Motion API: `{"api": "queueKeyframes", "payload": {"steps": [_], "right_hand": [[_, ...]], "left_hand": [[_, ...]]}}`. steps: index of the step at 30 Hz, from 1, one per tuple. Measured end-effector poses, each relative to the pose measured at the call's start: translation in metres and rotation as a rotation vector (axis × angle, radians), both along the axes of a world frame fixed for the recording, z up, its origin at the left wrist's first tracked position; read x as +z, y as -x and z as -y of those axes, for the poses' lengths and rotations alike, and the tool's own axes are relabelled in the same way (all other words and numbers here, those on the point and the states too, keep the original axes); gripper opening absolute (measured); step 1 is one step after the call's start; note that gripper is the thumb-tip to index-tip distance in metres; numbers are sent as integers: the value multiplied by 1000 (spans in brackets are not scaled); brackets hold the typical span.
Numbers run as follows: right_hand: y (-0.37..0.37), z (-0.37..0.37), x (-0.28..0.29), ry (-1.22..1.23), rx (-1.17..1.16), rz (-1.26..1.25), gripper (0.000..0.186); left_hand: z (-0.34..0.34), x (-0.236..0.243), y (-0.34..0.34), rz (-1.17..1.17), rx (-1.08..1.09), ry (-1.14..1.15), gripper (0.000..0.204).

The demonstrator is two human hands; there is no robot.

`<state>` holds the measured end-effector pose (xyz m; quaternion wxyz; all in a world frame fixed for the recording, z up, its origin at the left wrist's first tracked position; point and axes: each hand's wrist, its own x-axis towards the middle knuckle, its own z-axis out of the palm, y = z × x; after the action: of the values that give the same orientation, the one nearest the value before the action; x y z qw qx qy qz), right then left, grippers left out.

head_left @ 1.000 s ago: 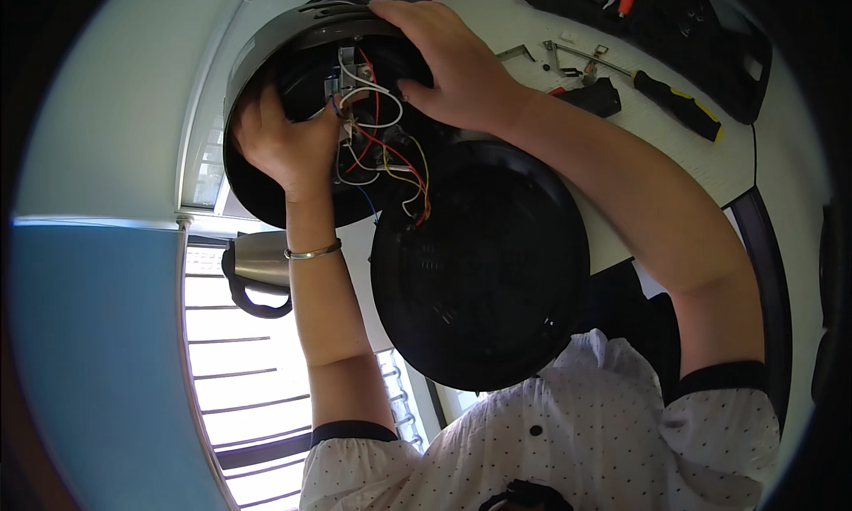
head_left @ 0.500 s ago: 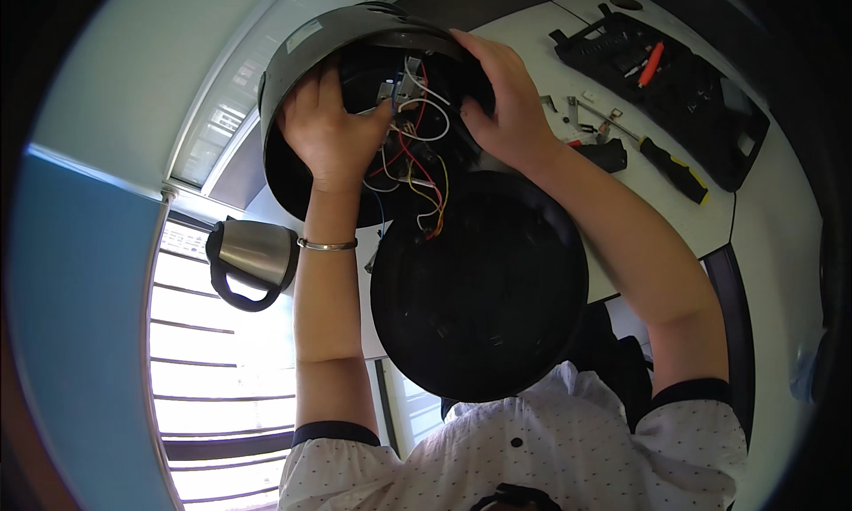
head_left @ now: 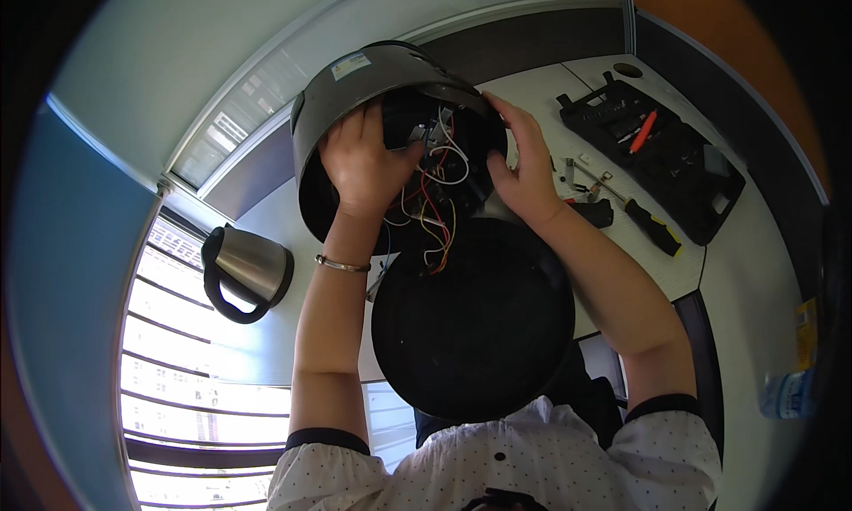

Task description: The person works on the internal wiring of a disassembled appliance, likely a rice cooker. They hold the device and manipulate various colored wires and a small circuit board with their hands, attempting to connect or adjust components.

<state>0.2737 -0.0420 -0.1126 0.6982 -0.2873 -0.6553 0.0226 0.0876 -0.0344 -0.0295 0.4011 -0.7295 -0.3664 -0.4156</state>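
An opened electric cooker with a grey, round housing (head_left: 388,79) is tilted so that its dark inside faces me. My left hand (head_left: 366,167) reaches into it, fingers stretched against the inner wall and thumb by a small metal bracket (head_left: 432,137). My right hand (head_left: 527,167) grips the right side, thumb inside the rim and fingers around the outer wall. White, red, yellow and blue wires (head_left: 441,223) run out of the housing to a round black base cover (head_left: 475,325), which hangs open below it. My left fingertips are partly hidden in shadow.
To the right are a black tool case (head_left: 674,147) with a red-handled tool (head_left: 643,131), a yellow-and-black screwdriver (head_left: 652,227) and small loose parts (head_left: 572,178). A steel kettle (head_left: 248,271) stands left. A plastic bottle (head_left: 785,396) shows far right.
The whole view has shifted, so the cooker and tools appear lower in the picture. Both hands keep about the same places on the cooker.
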Motion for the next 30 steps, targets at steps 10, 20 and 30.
{"api": "queueKeyframes", "payload": {"steps": [10,20,30], "right_hand": [[0,-1,-1,15,-13,-1,64],[-3,-2,1,40,-1,-13,60],[4,7,7,-23,0,-60,61]], "left_hand": [[0,1,1,-2,-16,13,64],[1,1,0,5,-24,27,63],[3,-3,5,48,-19,-8,63]]}}
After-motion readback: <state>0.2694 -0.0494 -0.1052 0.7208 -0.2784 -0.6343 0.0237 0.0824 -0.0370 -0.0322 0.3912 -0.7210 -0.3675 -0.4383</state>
